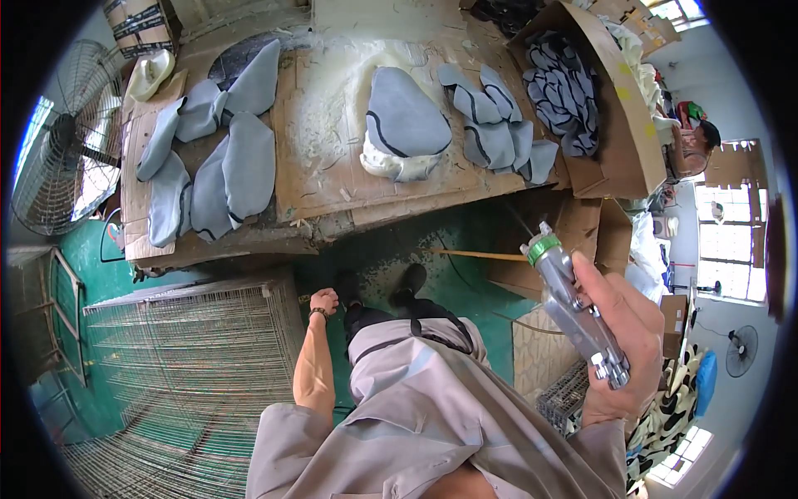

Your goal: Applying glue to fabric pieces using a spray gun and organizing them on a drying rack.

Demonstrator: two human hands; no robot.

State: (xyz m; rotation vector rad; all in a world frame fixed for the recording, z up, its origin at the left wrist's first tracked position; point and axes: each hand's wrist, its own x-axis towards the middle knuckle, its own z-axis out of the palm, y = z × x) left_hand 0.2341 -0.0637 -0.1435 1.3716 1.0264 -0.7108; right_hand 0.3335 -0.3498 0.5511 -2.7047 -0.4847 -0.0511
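My right hand point(622, 333) is raised on the right, wrapped around a metal spray gun point(573, 303) with a green ring near its nozzle. The nozzle end points up and left, toward the table. Down beside my leg, my left hand point(324, 301) is closed in a loose fist, with nothing showing in it, near the corner of a wire rack. Ahead on the cardboard-covered table point(320, 179), a grey pad with a black edge strip point(407, 112) rests on a whitish foam form point(403, 166). Neither hand touches it.
Similar grey pieces lie left point(249, 162) and right point(490, 108) on the table. A cardboard box point(619, 91) holds several more. Stacked wire racks point(191, 358) stand at left, below a large fan point(66, 141). Another person point(692, 150) is at far right. A wooden stick point(478, 254) extends below the table.
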